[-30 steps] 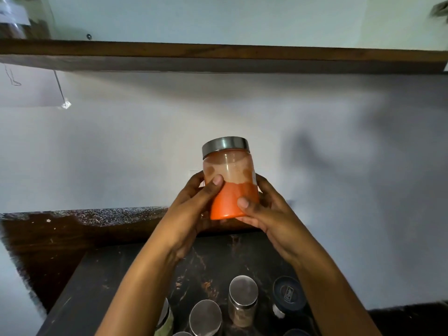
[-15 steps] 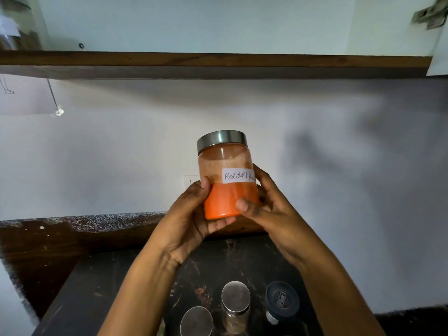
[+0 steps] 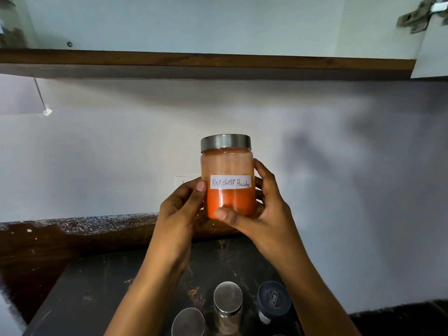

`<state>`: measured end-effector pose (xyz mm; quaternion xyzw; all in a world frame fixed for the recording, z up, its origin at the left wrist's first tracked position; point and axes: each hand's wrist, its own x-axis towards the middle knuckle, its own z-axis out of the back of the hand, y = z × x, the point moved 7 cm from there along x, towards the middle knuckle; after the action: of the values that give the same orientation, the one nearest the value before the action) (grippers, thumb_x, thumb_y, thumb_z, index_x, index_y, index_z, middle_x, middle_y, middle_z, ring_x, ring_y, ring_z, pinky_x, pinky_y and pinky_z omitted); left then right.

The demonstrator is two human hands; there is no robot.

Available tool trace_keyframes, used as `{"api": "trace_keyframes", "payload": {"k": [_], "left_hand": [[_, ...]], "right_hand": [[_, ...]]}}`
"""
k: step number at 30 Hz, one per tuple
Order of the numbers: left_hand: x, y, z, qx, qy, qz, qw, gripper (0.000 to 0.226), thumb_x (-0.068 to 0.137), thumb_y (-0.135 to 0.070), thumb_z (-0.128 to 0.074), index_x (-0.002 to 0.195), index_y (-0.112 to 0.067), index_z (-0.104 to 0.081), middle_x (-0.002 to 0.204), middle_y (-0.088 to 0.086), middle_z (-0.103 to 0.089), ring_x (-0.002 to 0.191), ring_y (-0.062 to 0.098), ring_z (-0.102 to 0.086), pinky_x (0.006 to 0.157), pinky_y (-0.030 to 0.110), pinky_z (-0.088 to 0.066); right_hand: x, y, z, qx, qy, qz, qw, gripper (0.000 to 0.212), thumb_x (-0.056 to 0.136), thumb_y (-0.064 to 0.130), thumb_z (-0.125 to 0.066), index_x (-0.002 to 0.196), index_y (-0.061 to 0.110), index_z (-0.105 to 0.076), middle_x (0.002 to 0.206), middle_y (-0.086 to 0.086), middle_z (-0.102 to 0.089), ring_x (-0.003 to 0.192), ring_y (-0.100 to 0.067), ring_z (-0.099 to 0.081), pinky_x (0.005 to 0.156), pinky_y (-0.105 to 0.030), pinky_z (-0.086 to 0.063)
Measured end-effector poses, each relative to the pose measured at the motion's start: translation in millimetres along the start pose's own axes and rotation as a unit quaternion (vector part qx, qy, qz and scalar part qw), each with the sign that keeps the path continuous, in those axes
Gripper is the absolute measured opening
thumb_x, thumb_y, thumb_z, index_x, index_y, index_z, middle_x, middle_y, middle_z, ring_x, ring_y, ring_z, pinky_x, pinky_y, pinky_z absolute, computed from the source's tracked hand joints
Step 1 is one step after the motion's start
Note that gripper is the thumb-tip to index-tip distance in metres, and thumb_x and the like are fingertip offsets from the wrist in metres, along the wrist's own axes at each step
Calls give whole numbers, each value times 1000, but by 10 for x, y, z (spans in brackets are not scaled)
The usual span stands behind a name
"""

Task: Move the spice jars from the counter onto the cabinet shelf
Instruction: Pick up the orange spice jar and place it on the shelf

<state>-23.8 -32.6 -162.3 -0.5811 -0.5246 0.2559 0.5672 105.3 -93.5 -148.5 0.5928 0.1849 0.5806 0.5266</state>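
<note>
I hold the clear glass jar of orange-red powder [image 3: 228,180] upright in mid-air, above the dark marbled counter [image 3: 97,287] and below the brown wooden edge of the cabinet shelf [image 3: 206,59]. My left hand [image 3: 181,212] grasps its left side, thumb by the white paper label [image 3: 230,182]. My right hand [image 3: 264,212] wraps the right side, thumb across the base. A brushed steel lid [image 3: 225,142] caps it. Dense powder fills the lower part, and the glass above is dusted pale orange. The handwriting reads "Red chilli Powder".
</note>
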Motion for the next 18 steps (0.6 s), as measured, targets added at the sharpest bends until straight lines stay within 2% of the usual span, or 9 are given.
{"api": "trace_keyframes", "payload": {"k": [3,5,7,9,11,13,15,18], "left_hand": [[-23,-53,-19,33,40,-12,999,54,74,-39,-75,121,-15,-62,110,3,-72,103,18,-68,91,38,-52],[-28,-79,-23,51,63,-16,997,64,67,-40,-75,124,-17,-59,111,1,-72,104,18,-68,89,32,-54],[-27,-138,-9,55,68,-22,996,58,70,-37,-76,123,-19,-60,108,-1,-73,100,17,-69,85,26,-56],[-21,-203,23,71,65,-29,995,58,69,-41,-79,121,-24,-60,108,-3,-73,100,17,-69,86,28,-56],[-15,-292,60,110,59,-47,991,68,62,-53,-74,124,-29,-59,112,-6,-71,104,16,-67,93,36,-54],[-14,-422,115,140,46,-74,986,74,56,-59,-69,125,-31,-59,115,-10,-69,108,13,-65,98,40,-50],[-23,-596,205,155,31,-109,981,71,55,-60,-68,121,-35,-61,113,-14,-70,108,8,-64,97,37,-50],[-22,-951,378,165,12,-172,971,51,57,-57,-71,107,-47,-65,107,-24,-70,104,-5,-63,78,10,-52]], "right_hand": [[4,50,20,13,15,-4,1000,94,54,62,-73,131,59,-19,117,39,-40,113,-1,-51,91,-26,-51],[15,67,42,46,32,-13,998,86,56,62,-68,130,60,-23,126,31,-45,118,-5,-52,96,-33,-51],[22,99,64,71,40,-22,996,75,61,59,-63,127,60,-28,137,20,-46,122,-6,-51,99,-34,-49],[24,142,55,84,43,-30,995,70,62,57,-60,126,59,-31,139,17,-47,122,-6,-51,102,-36,-47],[31,189,24,86,45,-33,995,73,62,55,-61,130,52,-36,136,16,-51,122,-7,-52,102,-36,-47],[61,278,-9,78,40,-30,996,79,62,53,-62,136,44,-37,136,16,-52,121,-8,-54,98,-31,-49],[122,425,-43,69,31,-9,997,79,61,51,-63,136,43,-40,133,18,-54,116,-3,-57,90,-23,-50],[273,748,-153,51,28,39,998,71,59,50,-66,127,49,-45,123,27,-57,103,14,-57,74,-8,-52]]}}
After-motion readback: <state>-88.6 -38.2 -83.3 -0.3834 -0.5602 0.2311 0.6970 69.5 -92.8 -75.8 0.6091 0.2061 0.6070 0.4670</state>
